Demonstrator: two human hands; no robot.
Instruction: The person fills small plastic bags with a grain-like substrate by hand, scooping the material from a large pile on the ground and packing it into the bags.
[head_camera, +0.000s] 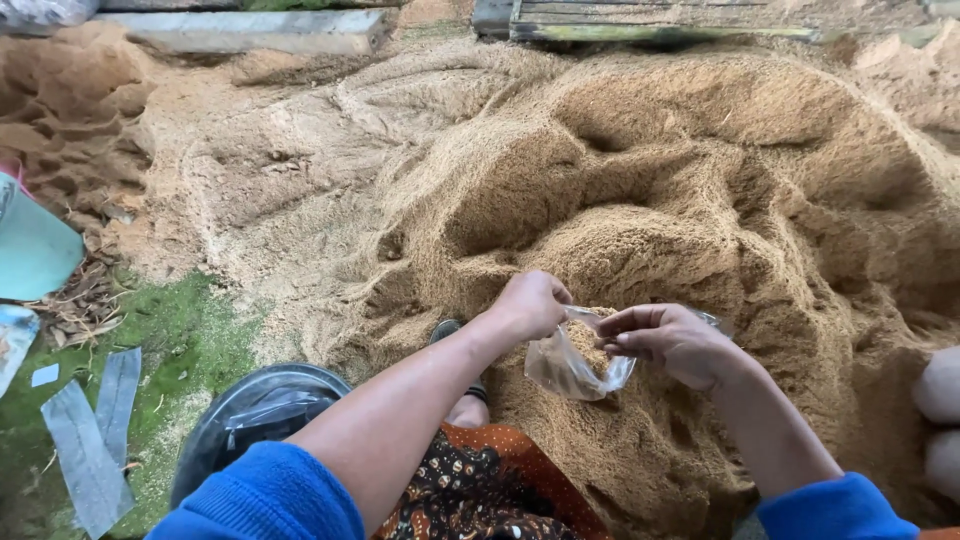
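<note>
A large heap of tan sawdust (640, 170) fills most of the view. Over its near slope, my left hand (530, 303) and my right hand (668, 340) hold a small clear plastic bag (570, 368) between them. Each hand grips one side of the bag's mouth and keeps it spread apart. Some sawdust lies inside the bag. Both forearms come out of blue sleeves (270, 495). My foot in a dark sandal (466, 392) rests on the sawdust below the left forearm.
A dark round bucket (250, 410) lined with plastic stands at my lower left. Grey strips (90, 440) lie on mossy ground (180, 330). A teal container (35, 250) sits at the left edge. Wooden planks (660, 20) border the heap behind. White filled bags (940, 420) lie at the right.
</note>
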